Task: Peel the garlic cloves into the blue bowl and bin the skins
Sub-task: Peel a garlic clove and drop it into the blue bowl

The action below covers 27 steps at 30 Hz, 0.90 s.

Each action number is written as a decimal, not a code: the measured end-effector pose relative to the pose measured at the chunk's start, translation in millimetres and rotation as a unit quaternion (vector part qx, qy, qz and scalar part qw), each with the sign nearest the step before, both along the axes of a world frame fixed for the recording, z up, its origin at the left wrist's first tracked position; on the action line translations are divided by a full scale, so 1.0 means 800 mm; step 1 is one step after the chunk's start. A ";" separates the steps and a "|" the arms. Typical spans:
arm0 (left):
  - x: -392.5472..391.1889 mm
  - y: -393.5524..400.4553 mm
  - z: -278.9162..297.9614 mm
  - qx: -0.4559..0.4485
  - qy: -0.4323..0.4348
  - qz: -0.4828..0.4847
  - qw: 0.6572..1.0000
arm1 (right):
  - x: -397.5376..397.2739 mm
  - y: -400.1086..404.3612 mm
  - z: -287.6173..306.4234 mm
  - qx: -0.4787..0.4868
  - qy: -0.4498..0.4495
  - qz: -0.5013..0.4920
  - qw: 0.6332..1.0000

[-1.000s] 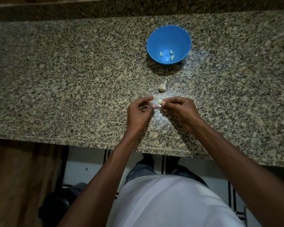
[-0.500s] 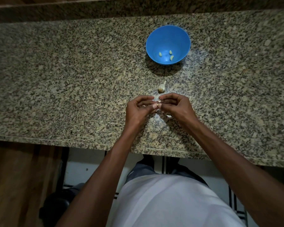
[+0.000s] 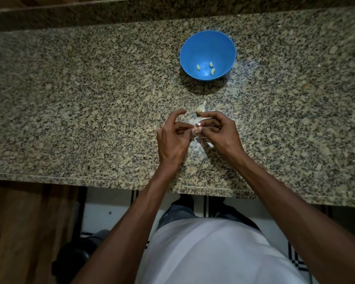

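Peeling a clove over the counter, bowl waiting ahead.

The speckled granite countertop (image 3: 70, 99) carries the round blue plastic bowl (image 3: 208, 55), set well beyond the hands so peeled cloves can be dropped forward into it; three pale peeled cloves (image 3: 198, 67) already lie inside. The left hand (image 3: 173, 138) and right hand (image 3: 219, 132) meet fingertip to fingertip, both pinching one small garlic clove (image 3: 197, 128), which sits between the fingertips, not in either palm (probably for tearing skin away). An unpeeled papery garlic piece (image 3: 200, 109) lies just beyond the right hand. Whitish skin scraps (image 3: 210, 144) lie under the hands.
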State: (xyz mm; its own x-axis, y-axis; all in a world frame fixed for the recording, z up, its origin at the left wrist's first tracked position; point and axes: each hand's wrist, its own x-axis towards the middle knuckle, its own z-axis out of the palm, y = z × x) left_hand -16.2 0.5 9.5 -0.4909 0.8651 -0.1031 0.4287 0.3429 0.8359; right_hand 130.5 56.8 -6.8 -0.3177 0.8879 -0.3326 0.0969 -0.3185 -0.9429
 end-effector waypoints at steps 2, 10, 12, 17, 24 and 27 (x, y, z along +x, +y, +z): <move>0.003 -0.002 0.000 0.010 0.030 -0.005 0.999 | 0.000 -0.002 0.001 0.004 0.001 -0.007 1.000; 0.003 0.004 0.005 -0.038 -0.193 0.047 0.979 | 0.006 -0.005 0.003 -0.020 0.026 0.006 0.999; 0.000 0.006 0.007 -0.058 -0.292 0.081 0.951 | 0.008 -0.004 0.005 -0.052 0.046 0.008 0.998; -0.001 0.005 0.004 -0.097 -0.355 0.087 0.926 | 0.006 -0.002 0.004 -0.086 0.045 0.005 0.995; 0.008 0.004 0.006 -0.092 -0.342 0.090 0.931 | 0.011 0.000 0.005 -0.080 0.044 0.003 0.996; 0.008 0.002 0.007 -0.070 -0.347 0.096 0.930 | 0.011 0.000 0.007 -0.077 0.049 0.016 0.996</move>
State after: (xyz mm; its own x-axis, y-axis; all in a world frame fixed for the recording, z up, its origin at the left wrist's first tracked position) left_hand -10.2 2.1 15.4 -0.4082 0.7229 -0.5575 -0.2780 0.4833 0.8302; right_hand 139.5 56.9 -1.4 -0.3822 0.8184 -0.4291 0.0182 -0.4576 -0.8890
